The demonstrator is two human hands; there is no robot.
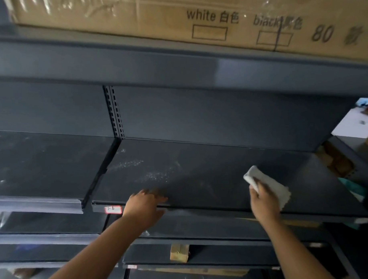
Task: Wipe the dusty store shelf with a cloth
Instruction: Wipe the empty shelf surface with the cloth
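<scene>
A dark grey metal shelf (209, 167) spans the middle of the head view, with pale dust streaks on its left half. My right hand (264, 202) presses a folded white cloth (269, 184) flat on the right part of the shelf surface. My left hand (144, 206) rests on the shelf's front edge, fingers spread over the lip, holding nothing. A small red-bordered label (113, 209) sits on the front edge just left of that hand.
A neighbouring dusty shelf (42, 165) lies to the left, split off by a perforated upright (115, 114). A large cardboard box (183, 16) sits on the shelf above. Lower shelves and a wooden block (179, 253) are below. Boxes and a teal item (352, 187) stand at the right.
</scene>
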